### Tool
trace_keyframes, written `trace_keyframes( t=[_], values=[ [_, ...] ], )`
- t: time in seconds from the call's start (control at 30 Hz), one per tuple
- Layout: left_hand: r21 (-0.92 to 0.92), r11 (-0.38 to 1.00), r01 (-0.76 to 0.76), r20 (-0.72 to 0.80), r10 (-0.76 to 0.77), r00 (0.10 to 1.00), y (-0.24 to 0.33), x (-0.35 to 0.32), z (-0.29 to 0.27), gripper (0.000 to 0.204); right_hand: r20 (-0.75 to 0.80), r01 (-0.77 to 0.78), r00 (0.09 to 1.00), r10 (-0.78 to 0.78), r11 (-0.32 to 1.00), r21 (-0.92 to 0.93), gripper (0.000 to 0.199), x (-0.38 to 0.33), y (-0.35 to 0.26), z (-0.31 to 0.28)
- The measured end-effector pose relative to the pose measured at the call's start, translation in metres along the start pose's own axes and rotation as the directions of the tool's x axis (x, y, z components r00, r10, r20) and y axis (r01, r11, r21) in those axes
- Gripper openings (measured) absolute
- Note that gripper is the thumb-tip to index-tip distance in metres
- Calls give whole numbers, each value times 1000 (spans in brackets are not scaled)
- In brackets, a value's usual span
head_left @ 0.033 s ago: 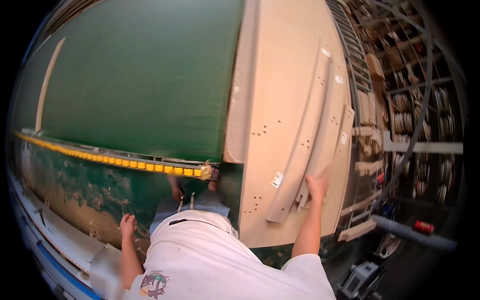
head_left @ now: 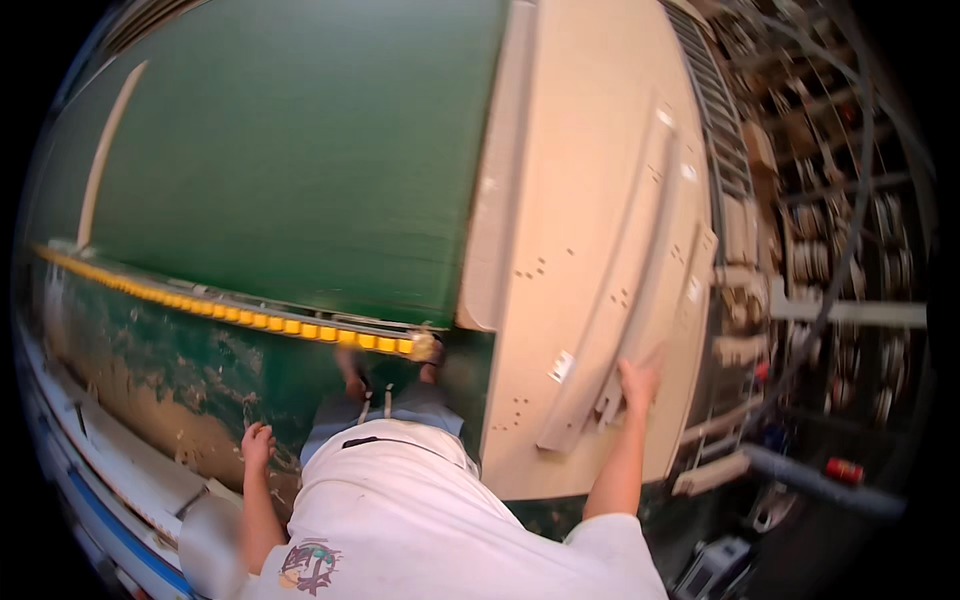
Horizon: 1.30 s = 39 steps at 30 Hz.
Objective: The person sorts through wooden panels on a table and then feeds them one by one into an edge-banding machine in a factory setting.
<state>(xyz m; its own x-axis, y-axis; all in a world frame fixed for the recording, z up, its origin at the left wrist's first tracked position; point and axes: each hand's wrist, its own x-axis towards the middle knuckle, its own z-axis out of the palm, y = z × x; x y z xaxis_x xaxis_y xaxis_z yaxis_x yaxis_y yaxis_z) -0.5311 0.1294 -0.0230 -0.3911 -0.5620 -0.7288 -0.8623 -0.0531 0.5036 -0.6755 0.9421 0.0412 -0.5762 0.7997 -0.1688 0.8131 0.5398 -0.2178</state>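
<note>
Pale wood-look strips lie lengthwise on a large pale panel [head_left: 520, 455] to my right. The longest is a narrow strip [head_left: 590, 370] with small drilled holes and a white label beside it. My right hand [head_left: 638, 385] rests over the near part of a shorter strip [head_left: 697, 262], thumb on one side and blurred fingers on the other, gripping it. Short strip ends show beside the thumb. My left hand [head_left: 257, 445] hangs at my left side, away from the panels, its fingers curled; whatever they may hold cannot be made out.
A green surface [head_left: 310, 170] spreads ahead, edged by a row of yellow rollers [head_left: 270, 322]. Slatted rack rails [head_left: 712, 120] and shelves with rolls [head_left: 810, 260] stand at right. A grey pipe [head_left: 820, 483] and a red can [head_left: 843, 470] are lower right.
The view has shifted slightly, so the panel and shelves sit a little further right and lower. My right hand stays on the strips; my left hand remains curled at my side.
</note>
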Motion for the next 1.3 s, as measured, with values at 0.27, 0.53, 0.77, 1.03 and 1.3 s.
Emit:
trace_keyframes(
  t=[0.27,0.53,0.77,1.03,1.3],
  values=[
    [-90,994,-68,-153,54,987,-20,45,-41,52,-226,130,952,-208,939,-317,88,-12,0,8],
    [-318,939,-130,-378,0,926,-67,92,-143,43,-158,557,821,-549,709,432,57,-185,-314,109],
    [-507,832,-226,-490,-62,869,-72,87,-236,47,98,710,325,-941,311,632,51,-420,-592,188],
    [-488,552,-676,-616,331,715,97,-18,-367,42,357,746,193,-914,372,552,77,-598,-867,277],
    [-174,389,-904,-449,786,425,289,-88,-470,42,180,893,260,-949,307,330,102,-605,-1078,415]
  ],
)
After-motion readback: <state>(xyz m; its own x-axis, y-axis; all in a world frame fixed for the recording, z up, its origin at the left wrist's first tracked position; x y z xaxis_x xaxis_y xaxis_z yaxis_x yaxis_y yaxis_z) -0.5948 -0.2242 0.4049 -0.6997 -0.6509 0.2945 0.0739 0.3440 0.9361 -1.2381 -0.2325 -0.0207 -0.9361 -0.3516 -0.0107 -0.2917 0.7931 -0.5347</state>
